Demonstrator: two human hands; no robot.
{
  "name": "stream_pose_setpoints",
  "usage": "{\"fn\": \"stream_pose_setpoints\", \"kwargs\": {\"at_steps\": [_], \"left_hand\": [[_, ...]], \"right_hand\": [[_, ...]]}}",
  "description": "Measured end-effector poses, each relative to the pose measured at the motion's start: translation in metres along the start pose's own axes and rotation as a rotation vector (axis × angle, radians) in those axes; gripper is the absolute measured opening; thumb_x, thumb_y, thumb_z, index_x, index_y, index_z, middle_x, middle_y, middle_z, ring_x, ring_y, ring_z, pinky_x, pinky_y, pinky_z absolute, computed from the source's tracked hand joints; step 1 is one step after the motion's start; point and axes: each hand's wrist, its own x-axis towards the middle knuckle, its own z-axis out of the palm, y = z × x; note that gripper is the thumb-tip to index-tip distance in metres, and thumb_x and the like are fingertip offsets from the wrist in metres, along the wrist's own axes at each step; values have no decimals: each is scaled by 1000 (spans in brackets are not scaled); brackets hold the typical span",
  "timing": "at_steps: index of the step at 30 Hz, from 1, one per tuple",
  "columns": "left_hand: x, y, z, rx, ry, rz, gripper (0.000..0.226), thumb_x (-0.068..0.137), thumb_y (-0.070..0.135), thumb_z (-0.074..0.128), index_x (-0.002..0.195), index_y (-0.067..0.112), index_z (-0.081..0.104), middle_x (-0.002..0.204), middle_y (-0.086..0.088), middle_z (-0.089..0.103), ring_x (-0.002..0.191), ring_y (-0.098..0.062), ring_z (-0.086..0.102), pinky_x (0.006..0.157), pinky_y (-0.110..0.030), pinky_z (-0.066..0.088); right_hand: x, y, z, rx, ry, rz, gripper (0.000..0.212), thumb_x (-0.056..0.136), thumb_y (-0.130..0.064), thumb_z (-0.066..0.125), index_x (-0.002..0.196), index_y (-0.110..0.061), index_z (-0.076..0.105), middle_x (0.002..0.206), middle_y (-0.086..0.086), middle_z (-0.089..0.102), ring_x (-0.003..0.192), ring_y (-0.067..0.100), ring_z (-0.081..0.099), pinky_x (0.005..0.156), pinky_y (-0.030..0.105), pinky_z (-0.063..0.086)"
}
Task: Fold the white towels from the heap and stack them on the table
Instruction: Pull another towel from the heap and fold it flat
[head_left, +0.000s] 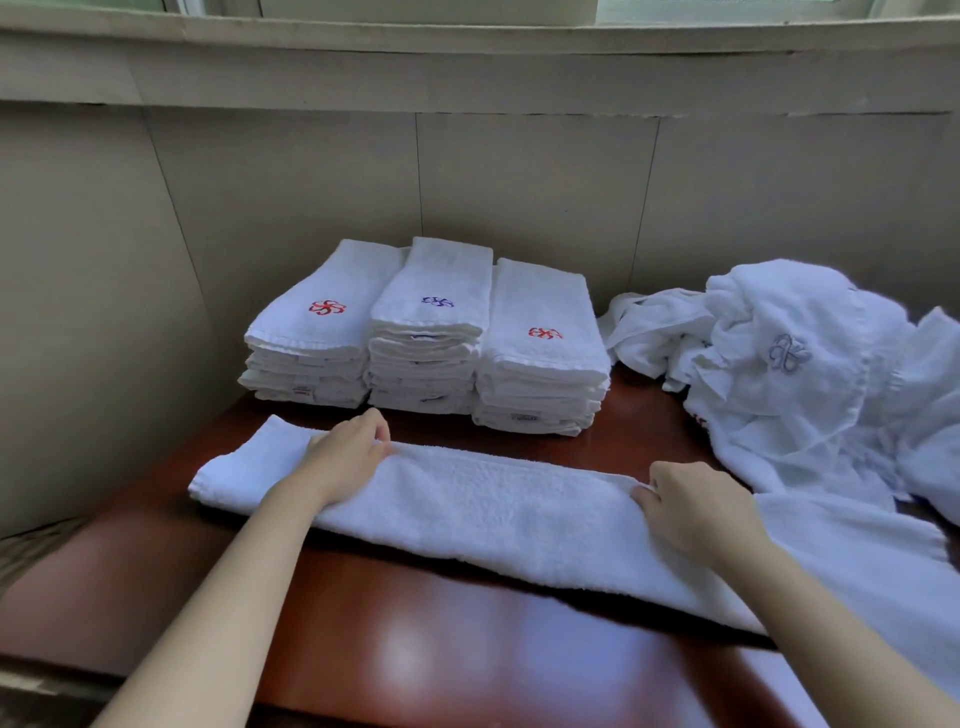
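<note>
Now the towel (467, 499) lies as a long folded strip across the front of the table (441, 639). Toward its left end, the left hand (348, 457) rests on top, fingers curled and pinching the far edge. Behind stand three folded stacks (426, 332). Further right, the right hand (691, 506) pinches the strip's top layer. The heap (789, 374) waits at far right. For a clean fold, I judge both hands should lift together and match the edges before pressing flat.
</note>
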Motion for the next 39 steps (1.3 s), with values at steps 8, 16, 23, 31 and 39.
{"fn": "stream_pose_setpoints", "kwargs": {"at_steps": [8, 16, 23, 31, 39], "left_hand": [[6, 7, 17, 320, 180, 20, 14, 100, 28, 41, 112, 27, 49, 112, 8, 50, 112, -17, 43, 102, -39, 26], [-1, 37, 25, 496, 284, -143, 26, 94, 9, 43, 116, 22, 47, 119, 0, 50, 115, -22, 44, 98, -44, 33], [-33, 150, 74, 59, -151, 157, 45, 96, 51, 38, 134, 28, 45, 143, -4, 40, 132, -25, 35, 109, -41, 29], [-59, 160, 92, 316, -361, 303, 61, 94, 64, 23, 149, 46, 6, 161, 7, -8, 147, -13, -8, 116, -49, -5], [-65, 149, 86, 347, -371, 439, 57, 95, 61, 24, 147, 50, 2, 160, 10, -8, 147, -9, -9, 117, -43, -6]], "right_hand": [[0, -1, 1, 16, 91, 25, 37, 98, -44, 37, 71, -20, 34, 75, -1, 50, 79, 26, 55, 59, 32, 31], [-3, -6, 1, 36, 53, -15, 27, 98, -40, 40, 85, -17, 32, 89, 4, 56, 89, 30, 60, 61, 32, 33], [-18, 17, -15, -45, -8, 21, 15, 95, -15, 42, 90, -16, 29, 108, 7, 58, 101, 29, 56, 64, 31, 33], [-56, 74, -57, -82, -340, -25, 10, 84, -5, 45, 85, -14, 42, 90, 2, 50, 90, 25, 54, 65, 29, 37], [-94, 168, -91, 248, -655, 289, 7, 84, -8, 65, 83, -11, 58, 75, 3, 55, 70, 20, 56, 55, 26, 48]]}}
